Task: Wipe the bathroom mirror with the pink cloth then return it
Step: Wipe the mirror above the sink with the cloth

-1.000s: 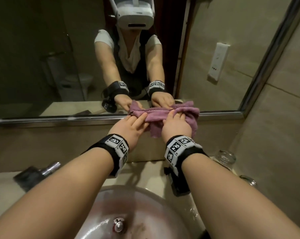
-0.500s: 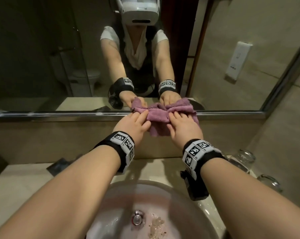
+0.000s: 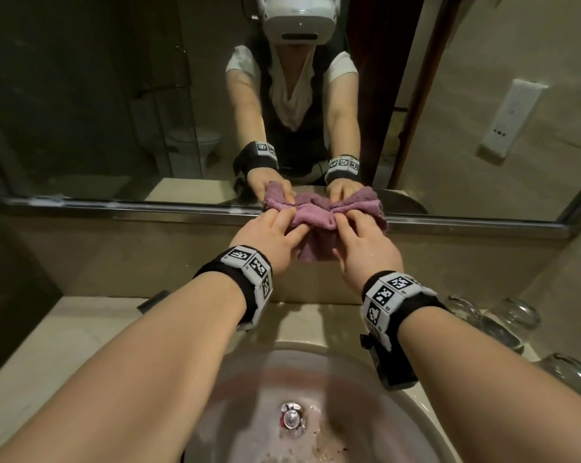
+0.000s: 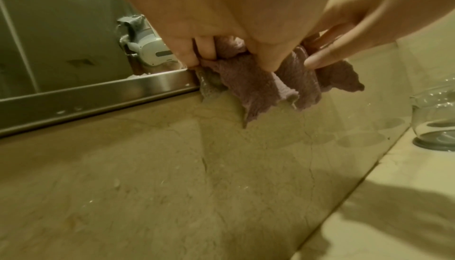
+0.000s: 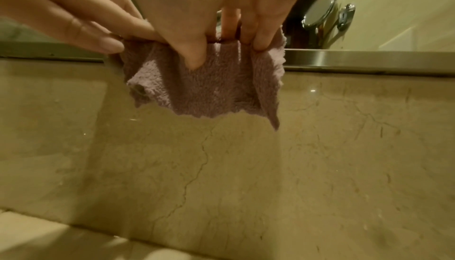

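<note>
The pink cloth (image 3: 316,217) is bunched against the mirror's (image 3: 115,95) lower metal frame (image 3: 132,208), part of it hanging over the marble backsplash (image 3: 115,259). My left hand (image 3: 291,222) pinches its left end and my right hand (image 3: 344,220) pinches its right end, close together. In the left wrist view my fingers (image 4: 204,54) grip the cloth (image 4: 258,87) with the thumb in front. In the right wrist view the thumb (image 5: 194,58) presses on the hanging cloth (image 5: 211,89), with the other fingers behind its top edge.
A round sink basin (image 3: 249,379) with a metal drain (image 3: 292,419) lies right below my forearms. Several upturned glasses (image 3: 516,315) stand on the counter (image 3: 48,355) to the right. The mirror reflects a person, a toilet and a wall socket.
Both hands stay at the mirror's bottom edge and have come closer together, bunching the cloth between them. The head view has tipped down, showing more of the sink.
</note>
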